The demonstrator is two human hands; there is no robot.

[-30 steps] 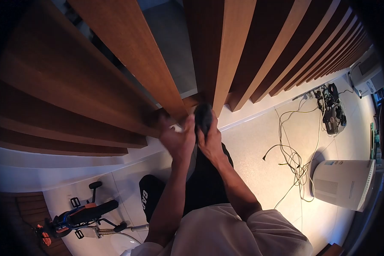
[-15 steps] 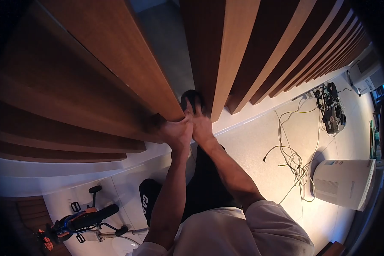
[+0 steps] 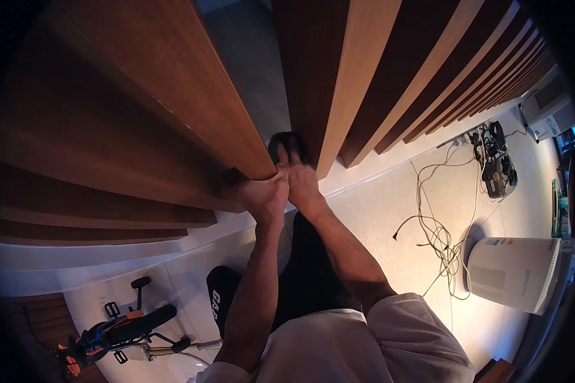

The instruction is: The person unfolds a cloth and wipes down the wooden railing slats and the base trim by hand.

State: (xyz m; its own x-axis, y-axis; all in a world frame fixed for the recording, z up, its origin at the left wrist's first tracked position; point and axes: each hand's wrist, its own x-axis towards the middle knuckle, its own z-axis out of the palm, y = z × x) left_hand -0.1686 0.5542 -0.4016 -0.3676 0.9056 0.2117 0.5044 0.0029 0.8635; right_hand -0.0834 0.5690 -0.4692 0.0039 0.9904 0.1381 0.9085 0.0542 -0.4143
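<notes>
Looking down in the head view, we have our left hand (image 3: 263, 196) bent against a slat (image 3: 198, 96), its grip too shadowed to tell. Our right hand (image 3: 302, 182) lays slightly parted fingers on a black object (image 3: 278, 138) between slats, its hold unclear. Cords (image 3: 449, 247) lie on the floor (image 3: 377, 236), right.

Pale tiled floor (image 3: 377, 223), brightly lit at right; dim lower left, possibly wood decking (image 3: 48, 306).
</notes>
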